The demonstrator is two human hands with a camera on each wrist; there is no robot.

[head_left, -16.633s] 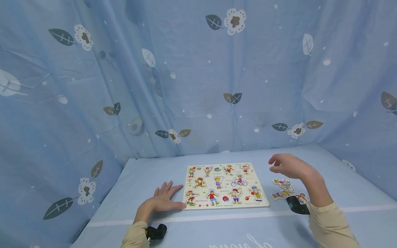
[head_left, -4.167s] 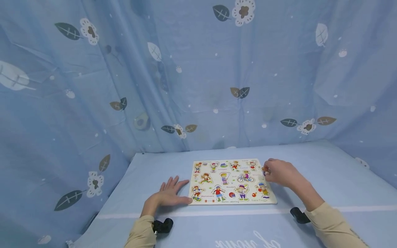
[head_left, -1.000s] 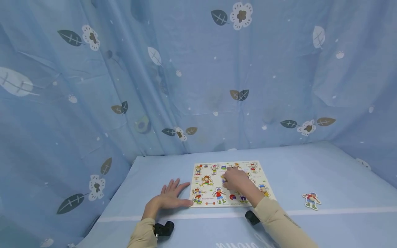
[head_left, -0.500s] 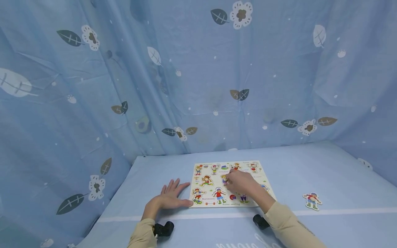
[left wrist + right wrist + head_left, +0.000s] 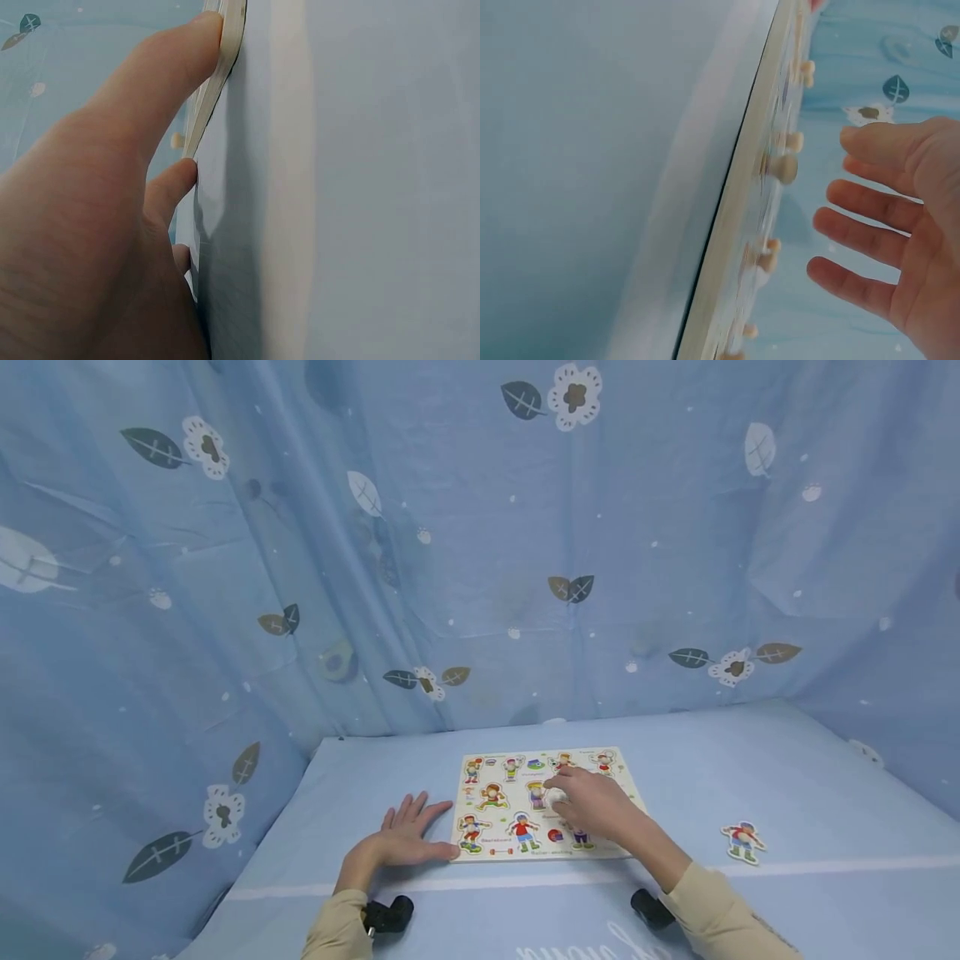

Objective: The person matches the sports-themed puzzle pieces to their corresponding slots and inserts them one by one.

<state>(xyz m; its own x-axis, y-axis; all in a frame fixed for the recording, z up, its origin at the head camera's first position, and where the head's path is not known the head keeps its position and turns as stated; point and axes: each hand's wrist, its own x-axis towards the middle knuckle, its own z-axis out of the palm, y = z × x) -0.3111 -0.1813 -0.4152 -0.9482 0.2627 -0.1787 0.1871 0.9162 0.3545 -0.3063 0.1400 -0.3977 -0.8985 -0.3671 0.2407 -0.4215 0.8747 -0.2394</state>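
Observation:
A wooden knob puzzle board (image 5: 525, 858) lies on the cloth, its sporty children figures set in rows. My left hand (image 5: 401, 839) rests at its left side with fingers spread; the thumb (image 5: 176, 52) touches the board's edge in the left wrist view. Over the middle of the board hovers my right hand (image 5: 596, 802), with the golfer piece (image 5: 536, 796) just left of its fingertips. The right wrist view has those fingers (image 5: 862, 232) apart and holding nothing, beside round wooden knobs (image 5: 784, 169). Part of the board's right side is hidden under the right hand.
One loose puzzle piece (image 5: 743, 842), a figure in a red top, lies on the cloth to the right of the board. Behind the table hangs a blue patterned curtain (image 5: 480, 568). Each wrist carries a black camera (image 5: 390, 914).
Several loose pieces lay at the right earlier; one lies there now. The right hand came from the board's right edge to the golfer piece, then drew slightly right, fingers loosened. The left hand stayed.

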